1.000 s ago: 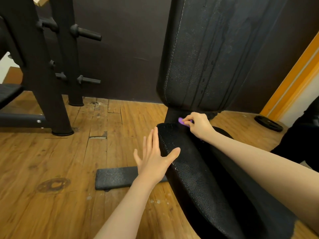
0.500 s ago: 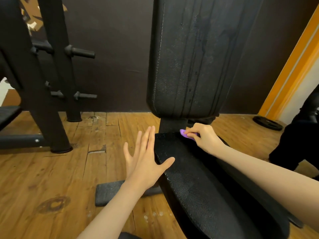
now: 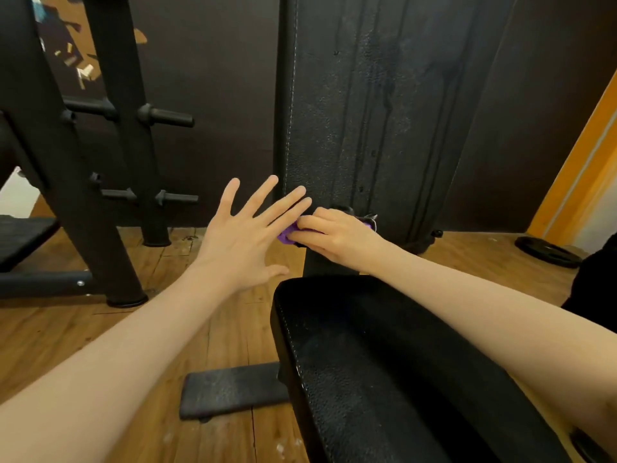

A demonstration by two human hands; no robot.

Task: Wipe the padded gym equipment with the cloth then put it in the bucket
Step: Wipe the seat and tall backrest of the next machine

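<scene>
right hand (image 3: 337,233) grips purple cloth (image 3: 287,236) at backrest pad (image 3: 367,111) base, wiping | left hand (image 3: 245,235) fingers spread, empty, likely bracing | bucket unseen

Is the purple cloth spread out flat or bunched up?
Bunched up: the right hand grips the purple cloth, only a small wad showing.

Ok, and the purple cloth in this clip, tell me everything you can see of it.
The purple cloth is mostly hidden: only a small bunched purple corner shows, soft fabric by its look. The right hand grips it with curled fingers, at the bottom edge of the upright back pad, above the seat pad. The left hand, fingers spread and straight, reaches in beside it; its fingertips lie next to the cloth, though contact cannot be told. A darker scrap at the right hand's far side may belong to it.
</scene>
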